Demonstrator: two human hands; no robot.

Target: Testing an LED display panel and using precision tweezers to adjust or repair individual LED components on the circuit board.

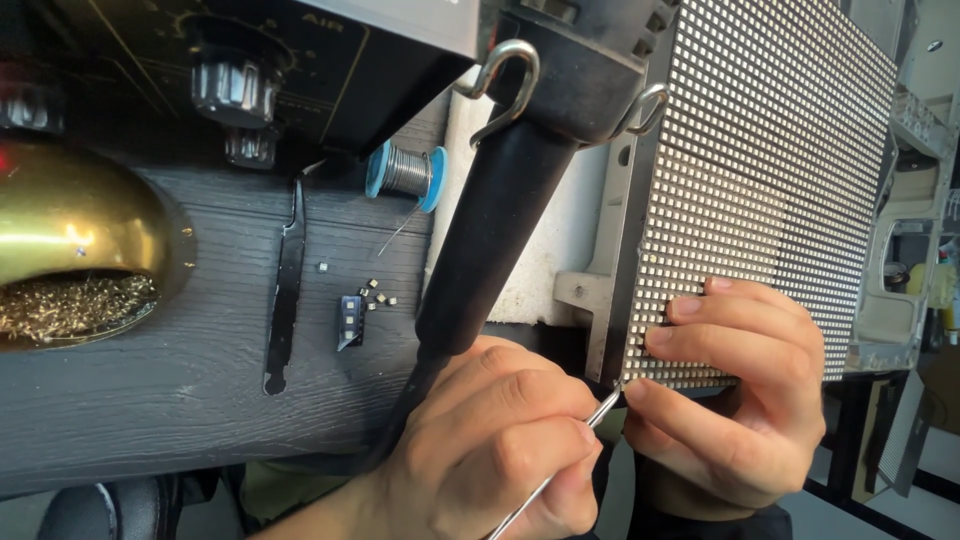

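A thin metal tool [560, 462] is pinched between the fingers of the left hand [490, 450], its long axis running diagonally from lower left to upper right, its tip pointed at the lower corner of the LED panel [770, 180]. That corner is gripped by the right hand [735, 390], fingers curled over its dotted face, at the edge of the dark workbench [180, 390].

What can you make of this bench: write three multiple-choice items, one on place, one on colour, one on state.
1. Where is the spool? A in the brass holder B on the bench C on the floor
2. Its flange colour? A blue B red C yellow
3. The right hand is: A open B flat on the bench C gripping the panel

B: it lies on the dark wood.
A: both flanges are blue.
C: its fingers wrap the panel edge; the left hand holds a metal tool.
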